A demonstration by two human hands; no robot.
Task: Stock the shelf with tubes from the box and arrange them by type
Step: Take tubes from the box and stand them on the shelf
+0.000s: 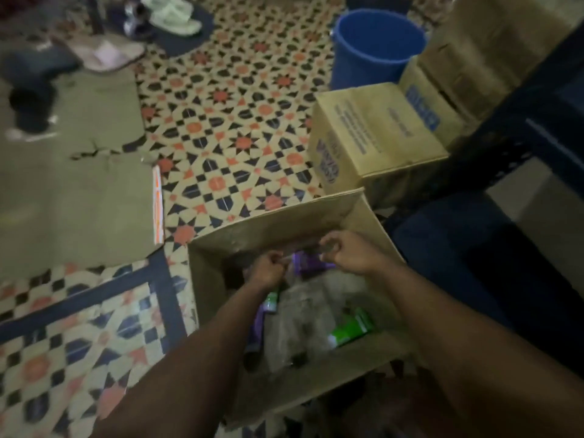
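Purple tube (pixel 308 265) held between left hand (pixel 268 270), right hand (pixel 343 252).

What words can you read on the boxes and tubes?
None can be read; everything is too blurred.
Closed cardboard box: blue and purple print, unreadable.
Box behind it: blue label, unreadable.
Green tube: print unreadable.
Purple pack: print unreadable.

Blur smears the contents of the open box (pixel 278 222): the purple pack (pixel 311 265) and green tube (pixel 352 327) carry unreadable labels. Whether the left hand (pixel 267 268) and right hand (pixel 344 252) pinch anything is unclear. The right edge crops the dark shelf frame (pixel 537 121).
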